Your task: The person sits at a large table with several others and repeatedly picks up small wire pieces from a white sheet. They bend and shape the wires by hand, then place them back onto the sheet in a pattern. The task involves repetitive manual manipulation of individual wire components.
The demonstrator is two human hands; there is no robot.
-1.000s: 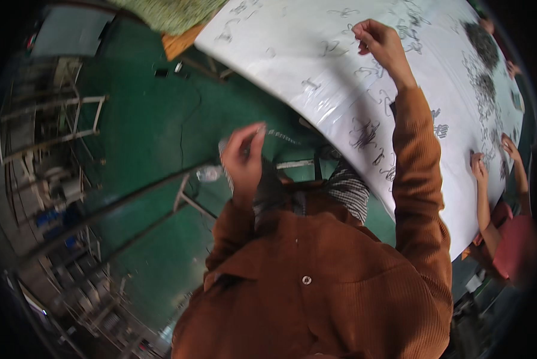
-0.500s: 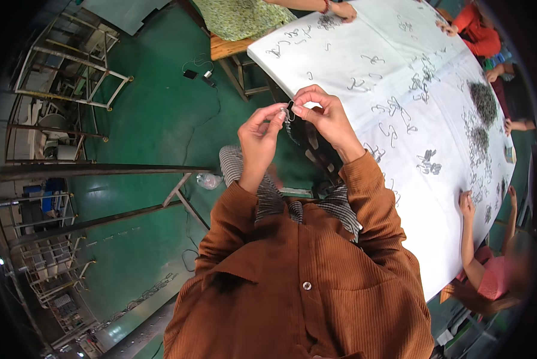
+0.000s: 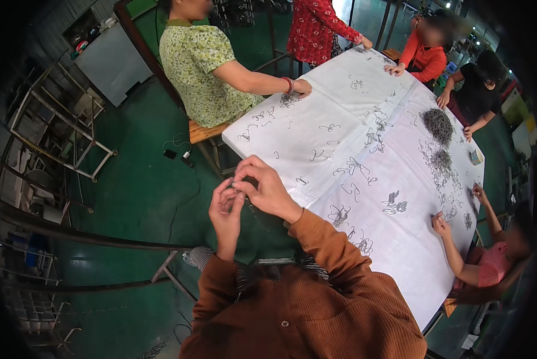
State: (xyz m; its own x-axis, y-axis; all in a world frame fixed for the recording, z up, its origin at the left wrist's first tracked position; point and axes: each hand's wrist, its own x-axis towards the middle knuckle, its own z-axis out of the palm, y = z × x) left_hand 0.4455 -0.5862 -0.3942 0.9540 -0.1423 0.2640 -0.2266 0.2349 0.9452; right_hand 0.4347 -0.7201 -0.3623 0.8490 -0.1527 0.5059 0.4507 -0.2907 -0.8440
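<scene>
My left hand and my right hand meet in front of me, off the table's near left edge. Their fingertips pinch together on small wire hooks, mostly hidden by the fingers. Something thin and dark hangs faintly below, too blurred to make out. To the right, the white-covered table carries scattered curved wire hooks, many S-shaped. A tidy cluster of hooks lies near the table's middle.
Dense heaps of hooks and a small tub are at the far right. Several people work round the table; one in a green patterned top sits at the left. A metal frame stands left of me, and a cable crosses the floor.
My view has tilted up, bringing more of the table and people in. Both hands stay together at the wire hooks, now lower and further left in the picture.
</scene>
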